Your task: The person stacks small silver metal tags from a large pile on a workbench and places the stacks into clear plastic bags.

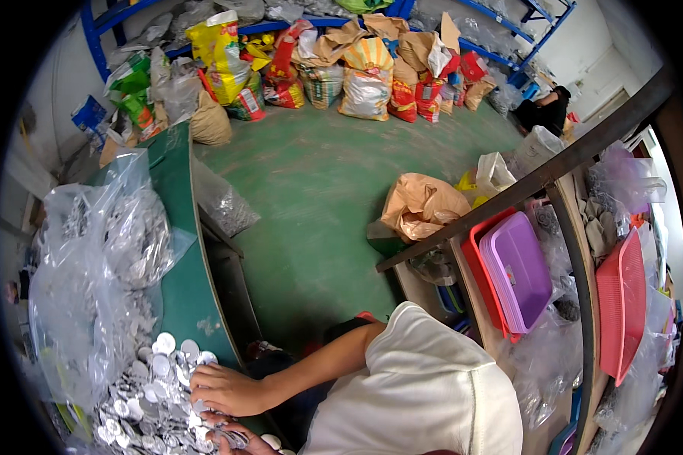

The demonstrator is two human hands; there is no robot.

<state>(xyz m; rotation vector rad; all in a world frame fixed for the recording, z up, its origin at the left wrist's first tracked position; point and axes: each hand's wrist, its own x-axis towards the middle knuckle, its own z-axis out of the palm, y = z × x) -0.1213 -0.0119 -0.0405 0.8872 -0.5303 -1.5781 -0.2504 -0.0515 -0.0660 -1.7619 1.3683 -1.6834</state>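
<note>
Silver round discs (140,406) lie in a loose pile on the green tabletop (176,178) at lower left. My right hand (228,388) rests palm down at the right edge of the pile. Its fingers are stretched out and touch the discs; the fingertips are partly hidden. Just below, near the lower edge, my left hand (243,441) is curled around several discs (234,434), partly cut off by the frame. Beside the pile, a large clear plastic bag (102,258) bulges with more silver pieces.
Filled sacks (368,80) line the far side of the green floor (311,174). To the right, a shelf holds purple trays (517,265), a red basket (622,303) and plastic bags. A brown paper bag (423,205) stands near it. A person in black (545,110) is farther back.
</note>
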